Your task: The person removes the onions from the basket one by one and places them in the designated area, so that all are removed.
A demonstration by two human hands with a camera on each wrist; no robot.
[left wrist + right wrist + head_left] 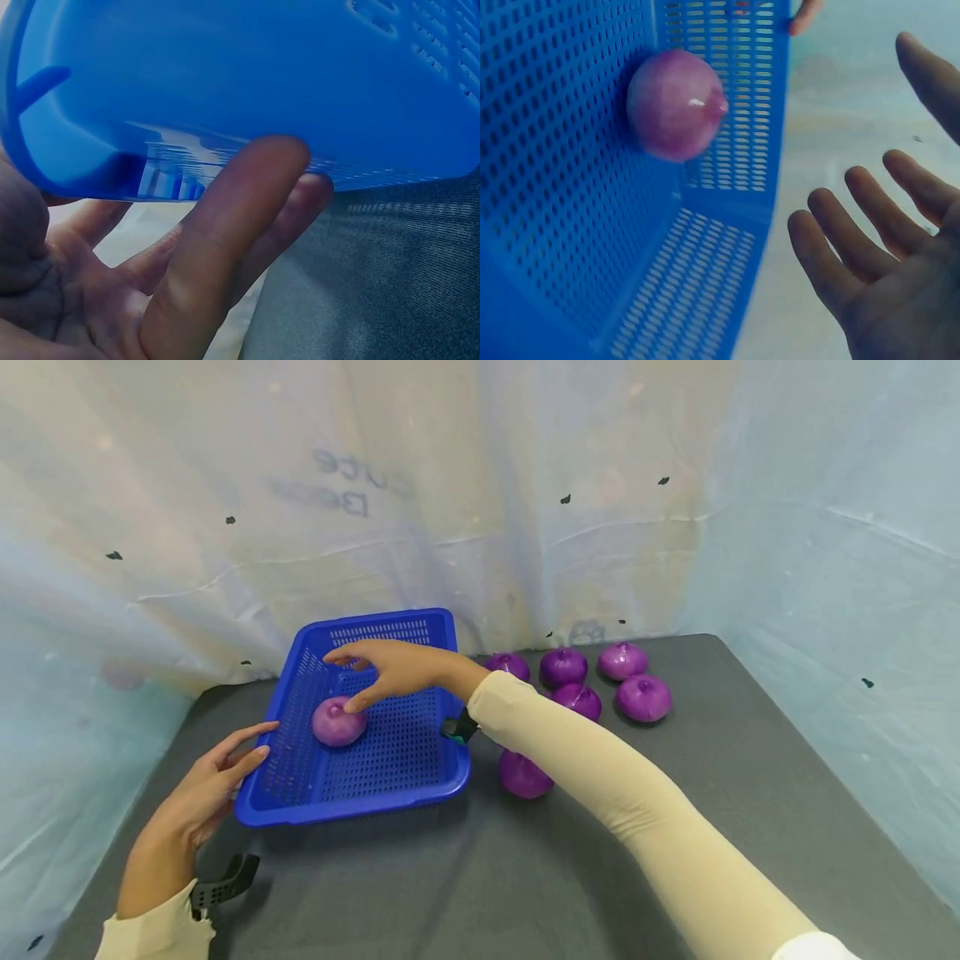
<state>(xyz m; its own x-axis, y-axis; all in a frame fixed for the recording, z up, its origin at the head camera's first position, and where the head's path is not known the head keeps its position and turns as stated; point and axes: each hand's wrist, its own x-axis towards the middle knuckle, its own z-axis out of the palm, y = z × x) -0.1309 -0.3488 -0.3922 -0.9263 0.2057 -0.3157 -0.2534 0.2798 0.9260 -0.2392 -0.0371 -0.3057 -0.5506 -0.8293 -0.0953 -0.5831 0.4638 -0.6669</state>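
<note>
A blue plastic basket point(390, 777) with slotted walls rests on the dark table, with one purple onion point(337, 722) inside, towards its left wall. My left hand point(206, 789) holds the basket's left rim; in the left wrist view, its fingers point(225, 240) lie along the outside wall. Over the basket hovers my right hand point(393, 668), fingers spread and holding nothing. The right wrist view shows that hand point(885, 262) apart from the onion point(675, 105). Right of the basket, several purple onions point(643, 698) sit on the table, some partly hidden by the right forearm.
The dark grey table point(750, 827) stretches to the right and front of the basket. Pale plastic sheeting point(510, 510) hangs behind the table and along both sides. One onion point(525, 774) lies nearer the front, close to the basket's right side.
</note>
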